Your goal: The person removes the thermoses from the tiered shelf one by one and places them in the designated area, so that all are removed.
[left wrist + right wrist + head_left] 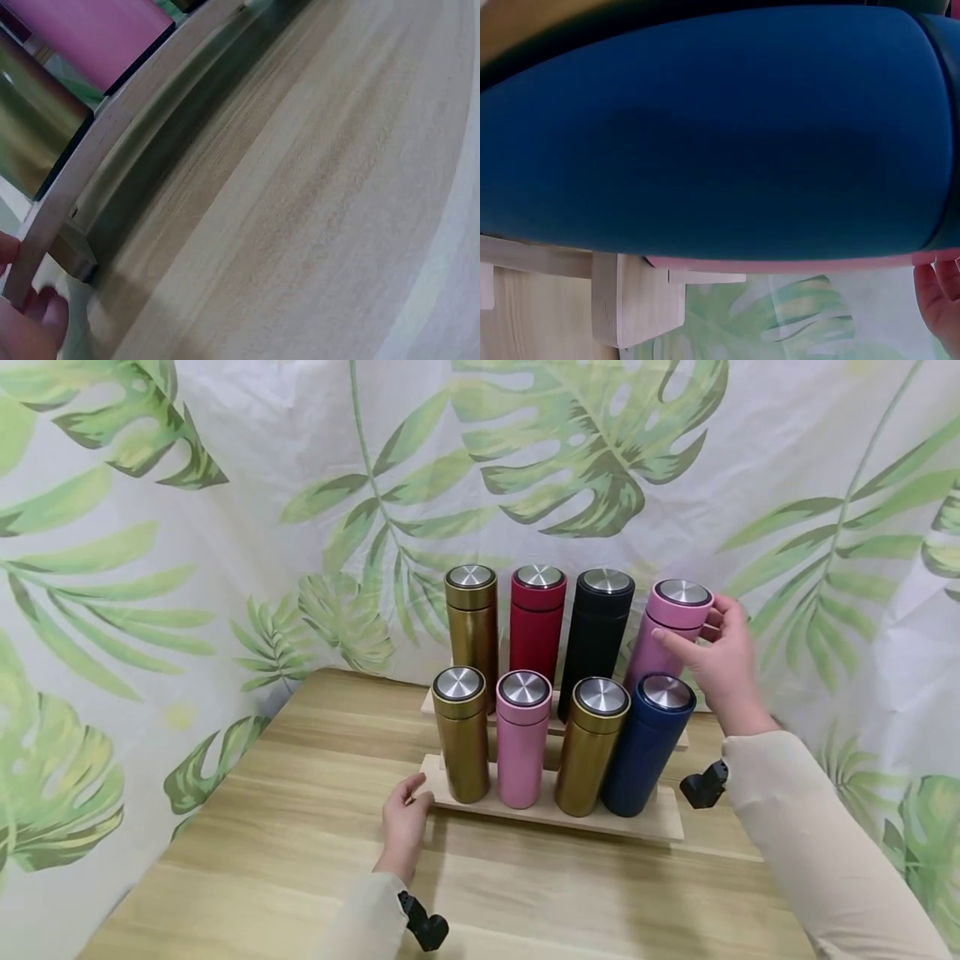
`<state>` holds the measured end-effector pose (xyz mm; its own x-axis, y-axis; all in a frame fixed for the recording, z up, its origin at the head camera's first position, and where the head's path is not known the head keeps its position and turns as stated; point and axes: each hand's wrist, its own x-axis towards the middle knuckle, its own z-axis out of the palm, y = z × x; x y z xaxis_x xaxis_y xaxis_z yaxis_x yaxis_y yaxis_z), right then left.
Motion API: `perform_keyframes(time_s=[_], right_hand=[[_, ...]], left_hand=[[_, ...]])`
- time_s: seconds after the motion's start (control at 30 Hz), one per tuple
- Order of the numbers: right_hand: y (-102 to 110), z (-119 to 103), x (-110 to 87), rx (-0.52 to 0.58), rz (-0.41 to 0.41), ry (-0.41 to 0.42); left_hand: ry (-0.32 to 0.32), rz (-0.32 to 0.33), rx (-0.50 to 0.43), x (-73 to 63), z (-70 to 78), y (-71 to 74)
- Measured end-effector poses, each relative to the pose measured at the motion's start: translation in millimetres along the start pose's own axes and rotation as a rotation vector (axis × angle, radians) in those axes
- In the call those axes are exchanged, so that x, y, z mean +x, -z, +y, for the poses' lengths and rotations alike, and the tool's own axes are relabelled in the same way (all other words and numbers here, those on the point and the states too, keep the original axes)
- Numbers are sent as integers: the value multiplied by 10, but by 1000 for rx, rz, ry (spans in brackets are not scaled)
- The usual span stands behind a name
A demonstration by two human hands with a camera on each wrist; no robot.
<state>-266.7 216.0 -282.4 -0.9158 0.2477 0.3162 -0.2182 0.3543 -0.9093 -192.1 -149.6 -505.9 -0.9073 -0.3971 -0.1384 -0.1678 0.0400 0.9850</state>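
Note:
My right hand [726, 662] grips a pink vacuum flask [681, 610] near its lid, at the right end of the back row. At the front left, my left hand [405, 822] pinches the end of the wooden rack [435, 774]; in the left wrist view its fingers [46, 319] lie above and below the board. Standing on the front step are a gold flask [463, 743], a pink one [522, 752], another gold one [588, 760] and a blue flask [643, 756]. The blue flask hides the lower part of the held one and fills most of the right wrist view.
Left of the held flask in the back row stand a gold flask [472, 627], a red flask [537, 622] and a black flask [598, 631]. The rack sits on a wood-grain table [300, 827]. Behind it hangs a leaf-print cloth [315, 435].

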Motion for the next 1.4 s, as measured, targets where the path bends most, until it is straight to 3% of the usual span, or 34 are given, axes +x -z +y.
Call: perform_keyframes(time_s=[0.2, 0.37, 0.53, 0.73, 1.4], right_hand=[[-56, -45, 24, -26, 12, -2], [-58, -94, 19, -79, 23, 5], [-66, -98, 11, -129, 34, 33], [-26, -100, 8, -171, 83, 80], [99, -273, 100, -90, 183, 63]], left_hand=[[88, 2, -185, -14, 35, 24], [102, 29, -256, 31, -19, 23], [114, 50, -275, 14, -23, 32], [115, 14, -321, 32, -51, -4], [111, 1, -329, 28, -51, -12]])
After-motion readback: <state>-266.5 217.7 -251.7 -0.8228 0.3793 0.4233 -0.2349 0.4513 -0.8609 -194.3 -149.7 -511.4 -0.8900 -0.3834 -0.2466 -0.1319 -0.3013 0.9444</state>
